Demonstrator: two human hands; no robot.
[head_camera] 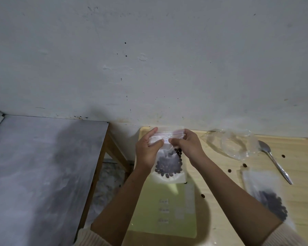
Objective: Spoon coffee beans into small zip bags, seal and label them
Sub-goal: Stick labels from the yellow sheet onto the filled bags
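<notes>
Both the left hand [147,151] and the right hand [188,148] pinch the upper part of a filled zip bag [169,166] at frame centre, apparently fixing its label [166,140]; a second bag [270,199] lies filled at lower right on the counter [302,157].

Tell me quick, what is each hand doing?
Left hand: pinches the bean bag near its top.
Right hand: pinches the same bag's top.

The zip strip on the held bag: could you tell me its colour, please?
Reddish pink strip on the zip bag, in head view.
</notes>
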